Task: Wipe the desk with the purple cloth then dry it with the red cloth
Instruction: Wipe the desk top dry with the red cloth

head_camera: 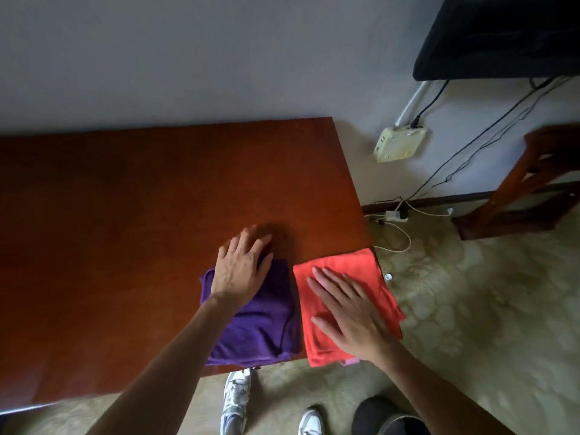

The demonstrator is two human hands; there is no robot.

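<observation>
At the bottom edge, two white sneakers (236, 400) stand on the patterned beige carpet (470, 309), just below the near edge of the desk (125, 215). On the desk's near right corner lie two folded cloths side by side, almost touching. The right hand (346, 312) lies flat and open on the red cloth (351, 271), fingers spread and pointing away, gripping nothing; this cloth reaches the desk's right edge and slightly overhangs the near edge. The left hand (241, 268) rests palm down, fingers loosely spread, over the far end of the purple cloth (260, 328), its fingertips extending past the cloth onto bare wood; it does not clutch the fabric. Farther right, white cables (398, 233) trail across the carpet near the baseboard. A cream wall outlet box (400, 142) sits on the wall beyond, beneath a dark screen (502, 36), with a wooden chair (527, 189) at right.
</observation>
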